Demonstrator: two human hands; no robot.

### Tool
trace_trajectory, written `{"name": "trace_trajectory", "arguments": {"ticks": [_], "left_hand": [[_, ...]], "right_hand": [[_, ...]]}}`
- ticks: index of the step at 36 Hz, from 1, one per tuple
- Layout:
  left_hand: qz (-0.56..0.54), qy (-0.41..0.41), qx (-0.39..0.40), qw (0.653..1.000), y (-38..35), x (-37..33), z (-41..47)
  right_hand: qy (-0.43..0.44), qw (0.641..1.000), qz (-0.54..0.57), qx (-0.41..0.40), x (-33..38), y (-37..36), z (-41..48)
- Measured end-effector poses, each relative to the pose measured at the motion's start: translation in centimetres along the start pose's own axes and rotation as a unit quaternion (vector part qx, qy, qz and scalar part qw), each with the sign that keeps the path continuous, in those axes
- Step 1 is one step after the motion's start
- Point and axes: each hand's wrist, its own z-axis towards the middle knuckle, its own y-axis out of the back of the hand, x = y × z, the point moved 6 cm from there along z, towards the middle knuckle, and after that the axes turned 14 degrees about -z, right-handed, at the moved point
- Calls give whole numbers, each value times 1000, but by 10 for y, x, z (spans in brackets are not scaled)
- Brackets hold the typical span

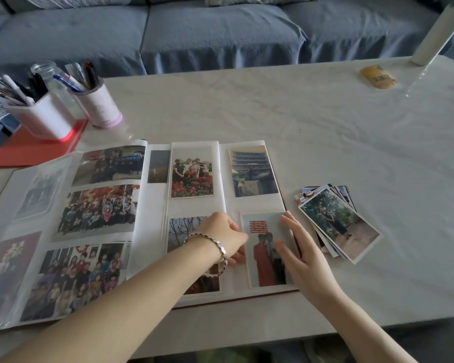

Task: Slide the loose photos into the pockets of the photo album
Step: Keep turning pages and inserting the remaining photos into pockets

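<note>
Lower centre, the open white-paged photo album [227, 179] holds a red-emblem portrait photo [260, 258]. The right hand [303, 254] presses it, fingers straight together. The left hand [224, 235] curls at its left edge, fingertips hidden, grip unclear. A fanned stack of loose photos [338, 221] lies right.

One head view (close) looks forward-down over the photo album [228, 203].

Both forearms [131, 297] are bare to the near edge of view. The left hand [224, 238] wears a chunky bracelet [216, 248] at the wrist: rounded, shiny metal links, silvery with a pink tint, set side by side in one band. The right hand [303, 254] and wrist are bare.
</note>
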Motion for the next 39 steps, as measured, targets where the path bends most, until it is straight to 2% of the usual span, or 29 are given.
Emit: {"name": "trace_trajectory", "arguments": {"ticks": [5, 10, 14, 21, 26, 29, 35, 39], "left_hand": [[5, 22, 13, 1000, -1, 1, -3], [90, -3, -44, 995, 4, 2, -1], [99, -15, -69, 993, 4, -2, -5], [23, -33, -91, 995, 4, -7, -13], [-60, 16, -102, 993, 4, -7, -16], [-63, 24, -110, 992, 7, -8, -17], [-42, 28, -53, 997, 0, -6, -26], [-91, 73, -4, 993, -5, 0, -30]], "right_hand": [[0, 1000, 1, 3, 4, 3, 0], [-3, 1000, 4, 7, 5, 8, 1], [-6, 1000, 17, 10, 2, 8, 1], [-15, 998, 60, 28, 0, 8, 0], [-20, 996, 74, 35, -3, 9, 1], [-28, 996, 76, 41, -5, 8, 0], [-2, 999, 24, 28, -10, 12, -4], [6, 999, 17, 32, -11, 16, -8]]}}
